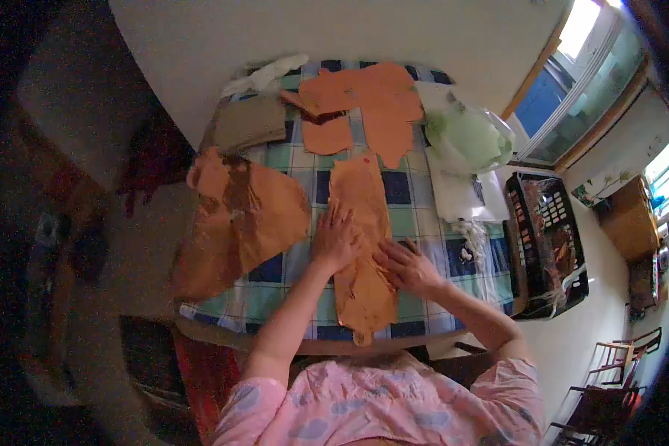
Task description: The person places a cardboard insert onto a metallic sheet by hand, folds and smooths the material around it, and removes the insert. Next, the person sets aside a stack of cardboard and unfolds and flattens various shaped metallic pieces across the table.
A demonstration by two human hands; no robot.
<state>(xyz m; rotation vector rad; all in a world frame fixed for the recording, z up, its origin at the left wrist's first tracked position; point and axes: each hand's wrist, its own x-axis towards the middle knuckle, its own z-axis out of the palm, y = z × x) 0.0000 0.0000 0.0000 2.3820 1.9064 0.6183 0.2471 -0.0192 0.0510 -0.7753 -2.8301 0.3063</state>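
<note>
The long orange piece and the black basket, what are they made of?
The long orange piece looks like thin paper or soft leather, slightly shiny: it's wrinkled and catches light, but I can't tell which. The black basket is probably hard, dull plastic: its stiff sides have rows of holes.

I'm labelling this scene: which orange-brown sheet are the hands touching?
The long, narrow middle sheet: left hand and right hand both touch it, while the wide sheet to its left and the pieces beyond lie untouched.

Long, creased orange sheet (364,271), flat
</note>
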